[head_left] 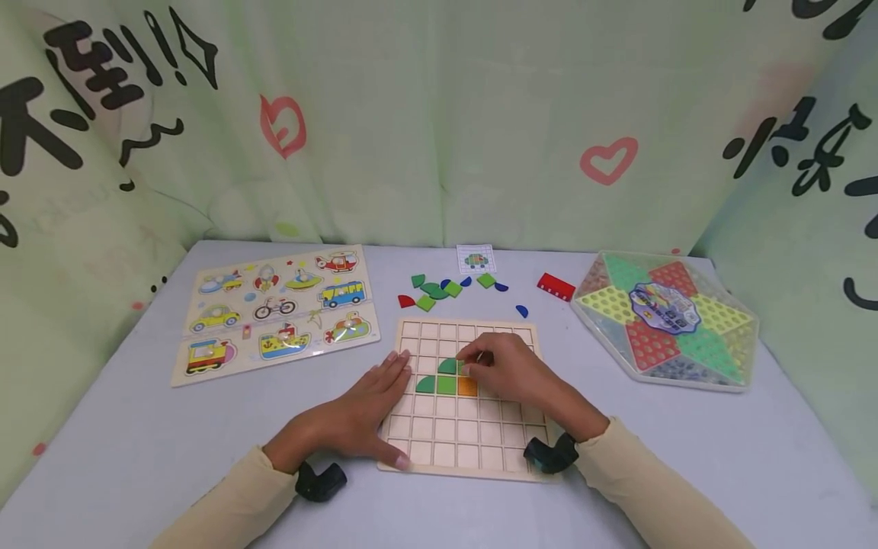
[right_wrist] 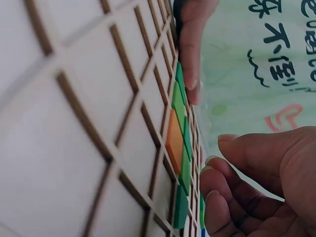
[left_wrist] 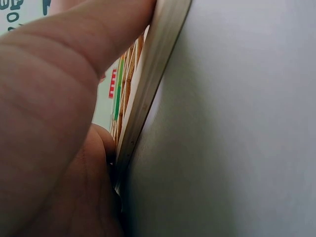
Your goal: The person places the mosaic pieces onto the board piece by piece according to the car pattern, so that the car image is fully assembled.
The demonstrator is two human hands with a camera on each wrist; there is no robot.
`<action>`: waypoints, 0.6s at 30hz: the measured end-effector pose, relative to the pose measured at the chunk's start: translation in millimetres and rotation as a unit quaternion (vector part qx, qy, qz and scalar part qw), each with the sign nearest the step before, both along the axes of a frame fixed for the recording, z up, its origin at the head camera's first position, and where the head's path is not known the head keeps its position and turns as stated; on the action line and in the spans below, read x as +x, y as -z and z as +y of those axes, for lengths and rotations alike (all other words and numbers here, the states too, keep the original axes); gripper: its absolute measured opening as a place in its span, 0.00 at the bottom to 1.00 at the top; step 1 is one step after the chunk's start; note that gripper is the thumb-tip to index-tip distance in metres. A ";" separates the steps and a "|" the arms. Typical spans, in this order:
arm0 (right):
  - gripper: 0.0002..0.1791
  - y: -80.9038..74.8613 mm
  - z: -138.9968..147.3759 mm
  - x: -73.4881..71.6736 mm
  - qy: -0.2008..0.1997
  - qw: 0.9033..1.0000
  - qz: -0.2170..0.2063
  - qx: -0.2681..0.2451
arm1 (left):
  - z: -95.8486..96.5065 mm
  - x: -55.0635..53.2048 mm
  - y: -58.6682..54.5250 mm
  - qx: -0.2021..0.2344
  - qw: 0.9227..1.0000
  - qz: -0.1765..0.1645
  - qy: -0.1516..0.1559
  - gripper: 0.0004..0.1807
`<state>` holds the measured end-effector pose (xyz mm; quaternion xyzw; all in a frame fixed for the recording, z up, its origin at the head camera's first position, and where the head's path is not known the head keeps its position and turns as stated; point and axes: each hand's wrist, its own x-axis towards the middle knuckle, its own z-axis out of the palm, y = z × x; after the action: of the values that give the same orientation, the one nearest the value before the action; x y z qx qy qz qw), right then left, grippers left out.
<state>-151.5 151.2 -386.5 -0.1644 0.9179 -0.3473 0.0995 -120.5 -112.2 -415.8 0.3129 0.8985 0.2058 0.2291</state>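
At the far left of the white-covered table (head_left: 123, 450) lies a vehicle puzzle board (head_left: 302, 306), its pictures including a yellow car, a bicycle and a blue bus. Nearer, the left hand (head_left: 362, 412) lies palm down at the left side of the wooden grid board (head_left: 456, 433), thumb spread from the straight fingers and resting by the near left corner.

The board is mid-table; on it, a dark green quarter-circle (head_left: 425, 384), a light green square (head_left: 446, 385) and an orange square (head_left: 468, 387) form a row, with another dark green quarter-circle (head_left: 448, 366) just far of the light green one. Beyond the board lie loose pieces (red, green and blue), among them a red quarter-circle (head_left: 406, 301), and a small pattern card (head_left: 475, 263).

The right hand (head_left: 511, 367) is over the board's right half, fingers loosely curled, fingertips beside the laid pieces; its thumb and forefinger tips are close, with nothing visible between them. Far right are a red dotted strip (head_left: 555, 287) and a hexagonal Chinese checkers set (head_left: 638, 335).
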 end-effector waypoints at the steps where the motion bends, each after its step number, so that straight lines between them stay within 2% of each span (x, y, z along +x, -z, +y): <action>1: 0.09 -0.7 0.6 -3.2 0.006 1.000 -0.001 0.001 | 0.1 -0.1 0.4 0.000 1.000 0.000 0.000 0.70; 10: 0.10 -0.7 11.4 -36.6 0.066 0.998 0.016 -0.015 | 0.1 0.5 -0.1 0.006 1.000 0.004 0.004 0.70; 14: 0.11 -0.8 14.9 -46.2 0.090 0.995 0.017 -0.027 | 0.2 0.4 -0.9 0.007 1.000 0.003 0.005 0.70; 18: 0.11 0.6 13.4 -54.0 0.098 0.994 0.011 -0.036 | 0.0 0.3 -1.3 0.006 1.000 0.003 0.005 0.70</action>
<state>-205.4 164.6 -387.1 -0.0812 0.9173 -0.3868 0.0492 -120.2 -112.2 -414.6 0.3193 0.8963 0.2090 0.2259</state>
